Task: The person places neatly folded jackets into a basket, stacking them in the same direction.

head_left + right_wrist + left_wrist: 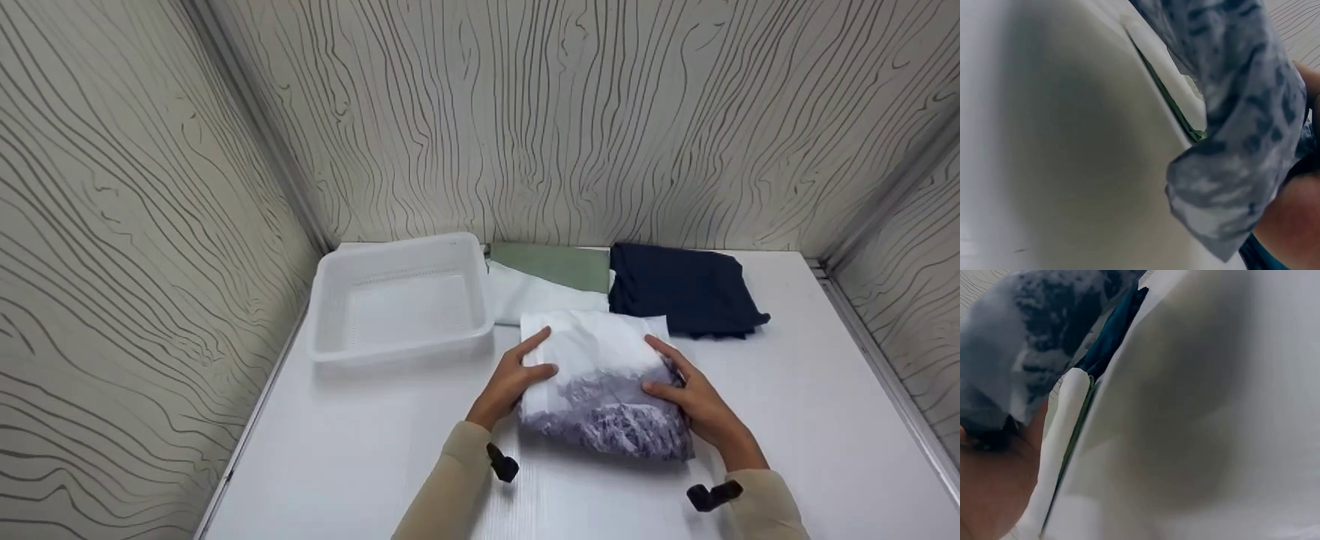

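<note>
I see the left hand [513, 381] and right hand [694, 395] gripping the folded cloth [600, 382] by its sides; uneven pulling could loosen its folds

Our left hand [510, 384] and right hand [699, 401] grip a folded white-and-purple printed cloth [600, 379]! Behind its left we've folded green-and-white fabric [551, 268], behind its right dark navy fabric [679, 289], and left of it a white rectangular plastic basket [405, 347].

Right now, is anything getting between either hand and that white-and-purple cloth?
Nothing visible: the left hand and right hand hold the white-and-purple cloth directly at its sides. The basket, green cloth and navy cloth lie farther back, not in between.
</note>
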### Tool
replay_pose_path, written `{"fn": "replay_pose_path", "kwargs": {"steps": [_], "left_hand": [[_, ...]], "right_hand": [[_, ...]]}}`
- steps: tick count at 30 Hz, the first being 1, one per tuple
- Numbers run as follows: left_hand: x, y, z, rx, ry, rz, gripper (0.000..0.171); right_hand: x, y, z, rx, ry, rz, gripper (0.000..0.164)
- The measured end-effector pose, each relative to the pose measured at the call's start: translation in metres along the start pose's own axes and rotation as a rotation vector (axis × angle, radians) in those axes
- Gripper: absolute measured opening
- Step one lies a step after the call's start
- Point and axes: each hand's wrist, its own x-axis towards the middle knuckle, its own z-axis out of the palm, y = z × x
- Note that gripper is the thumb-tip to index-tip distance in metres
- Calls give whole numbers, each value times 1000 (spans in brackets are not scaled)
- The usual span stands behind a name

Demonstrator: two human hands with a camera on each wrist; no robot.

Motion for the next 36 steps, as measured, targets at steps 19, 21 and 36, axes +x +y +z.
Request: {"fn": "replay_pose_path", "kwargs": {"steps": [19, 21, 36], "left_hand": [[8, 32, -19, 43, 92, 69, 72], [8, 35, -22, 39, 93, 76, 73], [3, 55, -48, -9, 99, 92, 75]], "right_hand": [[18, -37, 8, 21, -7, -47, 90], [21, -41, 10, 29, -11, -57, 90], [43, -63, 26, 11, -49, -106, 87]]}}
